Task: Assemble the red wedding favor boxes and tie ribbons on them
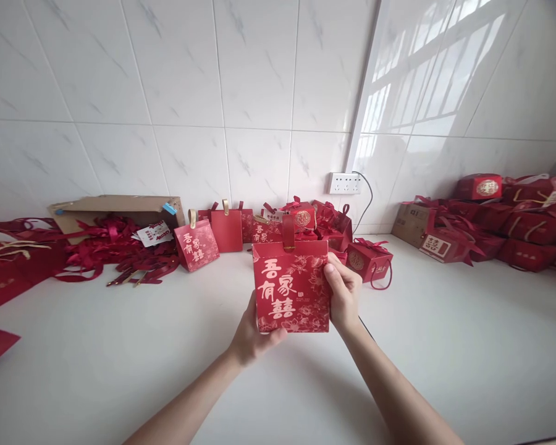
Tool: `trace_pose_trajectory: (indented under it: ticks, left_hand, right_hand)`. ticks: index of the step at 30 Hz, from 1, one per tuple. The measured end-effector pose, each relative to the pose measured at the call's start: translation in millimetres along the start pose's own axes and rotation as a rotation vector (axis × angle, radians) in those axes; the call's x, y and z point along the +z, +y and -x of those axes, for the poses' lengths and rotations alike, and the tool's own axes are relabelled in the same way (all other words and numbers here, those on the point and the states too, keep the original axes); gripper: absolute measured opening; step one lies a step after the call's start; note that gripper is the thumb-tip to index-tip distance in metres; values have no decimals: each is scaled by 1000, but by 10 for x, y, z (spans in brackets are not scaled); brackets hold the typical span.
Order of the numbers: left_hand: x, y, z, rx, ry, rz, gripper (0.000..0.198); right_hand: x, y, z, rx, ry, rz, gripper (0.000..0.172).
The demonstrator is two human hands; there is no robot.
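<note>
Between my two hands a red gift box (291, 293) is held upright above the white table, its front printed with pale Chinese characters and flowers. A red ribbon loop stands up from its top edge. My left hand (254, 334) grips the lower left corner, the thumb lying along the bottom edge and the other fingers hidden behind the box. My right hand (343, 287) holds the right side, with its thumb on the front near the upper corner. The back of the box is out of sight.
Behind stand a similar patterned box (197, 246) and a plain red one (227, 232). An open cardboard carton (115, 204) spills red ribbons (115, 238) at left. More red boxes (528, 225) pile up at right. A power socket (344, 183) with a black cable is on the tiled wall.
</note>
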State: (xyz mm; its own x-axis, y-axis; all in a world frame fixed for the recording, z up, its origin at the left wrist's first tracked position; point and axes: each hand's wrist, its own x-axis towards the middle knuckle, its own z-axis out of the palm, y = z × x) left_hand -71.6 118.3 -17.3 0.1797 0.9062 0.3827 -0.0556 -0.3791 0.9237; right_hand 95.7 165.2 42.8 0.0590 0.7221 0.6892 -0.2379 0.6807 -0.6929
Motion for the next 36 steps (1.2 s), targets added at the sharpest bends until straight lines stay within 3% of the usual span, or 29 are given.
trace_pose_trajectory:
  ticks: [2,5,11,15,19,24,27,31,33,36]
  left_hand:
    - [-8,8,-16,11,54,-7,62]
    - [-49,31,-85,31,205,65,59]
    - [-176,127,-220,-66,505,243,44]
    - [-194,186,-223,-59,560,326,40]
    - [-171,218,-183,19,477,348,33]
    - [-146,232,-155,134,305,279,27]
    - [-143,175,-147,144,307,223,37]
    - [-170,32,-91,154,303,12,64]
    - [-197,-35,-49,143,166,-122,62]
    - [-241,-97,-4,96,-2,-196,52]
  right_hand:
    - [8,26,-17,91,44,-33,29]
    - [53,101,-42,367,114,-158,34]
    - [173,199,-33,977,124,-385,19]
    - [176,190,-20,1104,185,-502,17]
    - [137,251,-25,1168,139,-579,23]
    - [137,386,2,1122,39,-604,27]
    - [165,392,21,1047,68,-594,32]
    - [134,279,18,660,130,-402,38]
    - [92,200,24,427,99,-244,39]
    - [56,96,64,202,45,-71,40]
